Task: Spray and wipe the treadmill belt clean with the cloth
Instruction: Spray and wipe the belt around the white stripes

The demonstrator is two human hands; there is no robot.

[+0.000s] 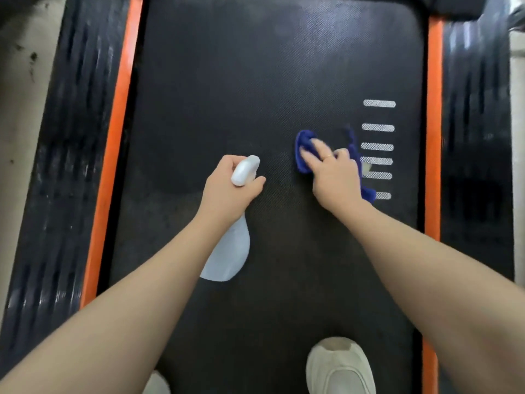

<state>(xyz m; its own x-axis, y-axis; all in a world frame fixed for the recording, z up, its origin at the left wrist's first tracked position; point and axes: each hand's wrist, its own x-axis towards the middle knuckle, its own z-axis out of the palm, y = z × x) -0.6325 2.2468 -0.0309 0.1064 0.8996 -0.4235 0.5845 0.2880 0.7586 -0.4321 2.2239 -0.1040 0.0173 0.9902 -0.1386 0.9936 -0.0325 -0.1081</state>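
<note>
Right hand (332,172) presses blue cloth (304,149) flat on belt (227,95) right of centre — probably wiping — left hand (230,186) grips spray bottle (227,257), nozzle toward top.

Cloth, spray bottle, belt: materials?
Cloth: blue, soft, probably microfibre; it bunches under the right hand.
Spray bottle: translucent pale plastic, opaque white head, gripped by the left hand.
Belt: black, matte, likely rubberised; fine woven-look texture.

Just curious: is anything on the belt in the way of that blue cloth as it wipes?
Nothing visible. The right hand presses the blue cloth onto the belt; only flat white stripes lie beside it.
</note>
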